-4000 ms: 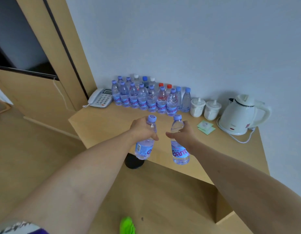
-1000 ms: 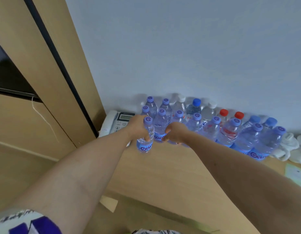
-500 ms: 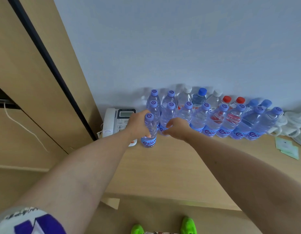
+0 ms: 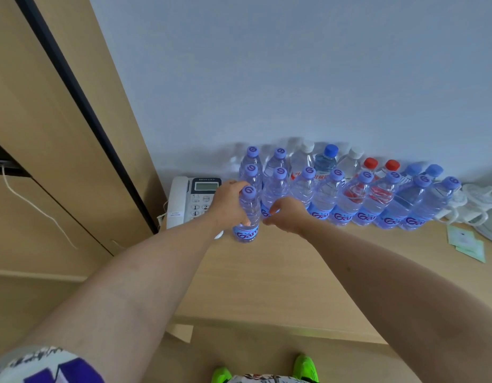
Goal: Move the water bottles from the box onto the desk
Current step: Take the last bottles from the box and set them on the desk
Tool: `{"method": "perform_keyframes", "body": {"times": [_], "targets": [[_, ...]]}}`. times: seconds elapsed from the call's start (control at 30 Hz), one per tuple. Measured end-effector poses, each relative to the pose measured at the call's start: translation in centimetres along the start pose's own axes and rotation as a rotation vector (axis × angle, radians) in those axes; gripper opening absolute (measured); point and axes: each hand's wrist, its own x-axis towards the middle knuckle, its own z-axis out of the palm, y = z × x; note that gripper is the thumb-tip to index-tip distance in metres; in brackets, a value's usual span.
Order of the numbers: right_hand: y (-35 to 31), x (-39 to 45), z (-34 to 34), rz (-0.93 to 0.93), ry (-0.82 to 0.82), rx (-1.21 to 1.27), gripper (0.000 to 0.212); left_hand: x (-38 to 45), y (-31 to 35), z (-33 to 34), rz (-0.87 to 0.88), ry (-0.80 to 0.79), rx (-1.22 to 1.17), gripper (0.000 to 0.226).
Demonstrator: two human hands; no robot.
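A light wooden desk (image 4: 266, 277) carries two rows of water bottles (image 4: 377, 200) along the wall, most with purple caps. My left hand (image 4: 228, 203) grips one purple-capped bottle (image 4: 249, 222), which stands upright on the desk in front of the rows' left end. Just to the right, my right hand (image 4: 287, 214) curls its fingers around the lower part of a front-row bottle (image 4: 276, 186), hiding its label. The box is out of view.
A white desk phone (image 4: 195, 200) sits left of the bottles, touching the wooden wall panel (image 4: 73, 134). White lidded cups (image 4: 474, 205) and green paper packets (image 4: 465, 241) lie at the right. Green shoes (image 4: 305, 366) show below the desk's front edge.
Both hands carried a bottle from in front of the desk up to the rows by the wall. Over the last second the bottles came down onto the desk; the hands have barely moved since.
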Motion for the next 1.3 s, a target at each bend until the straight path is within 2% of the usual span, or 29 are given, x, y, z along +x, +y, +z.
{"method": "perform_keyframes", "body": {"times": [0.3, 0.53, 0.63, 0.73, 0.8, 1.0, 1.1, 1.3], "targets": [[0.8, -1.0, 0.0, 0.056, 0.034, 0.030, 0.036, 0.1, 0.1, 0.5, 0.025, 0.006, 0.003, 0.077], [2.0, -2.6, 0.8, 0.123, 0.057, 0.067, 0.041, 0.0, -0.6, 0.5, 0.062, 0.008, 0.002, 0.074], [2.5, -3.5, 0.8, 0.130, 0.109, 0.071, 0.044, -0.1, -0.1, 0.3, 0.071, -0.014, 0.051, 0.076], [3.1, -4.5, 0.2, 0.131, 0.144, 0.053, 0.045, -0.7, 1.3, -0.4, 0.078, 0.052, 0.080, 0.088], [3.4, -5.3, -0.4, 0.127, 0.175, 0.063, 0.047, -1.0, 3.0, -1.0, 0.128, 0.084, 0.136, 0.094], [7.0, -10.2, -4.2, 0.096, 0.347, 0.014, 0.049, -2.6, 11.4, 0.8, 0.334, 0.062, 0.236, 0.079], [10.9, -14.4, -6.9, 0.142, 0.405, -0.026, 0.053, -4.9, 16.7, 4.0, 0.429, -0.016, 0.267, 0.078], [21.0, -26.4, -11.1, 0.335, 0.499, -0.068, 0.075, -11.8, 27.8, 12.8, 0.592, -0.197, 0.352, 0.083]]}}
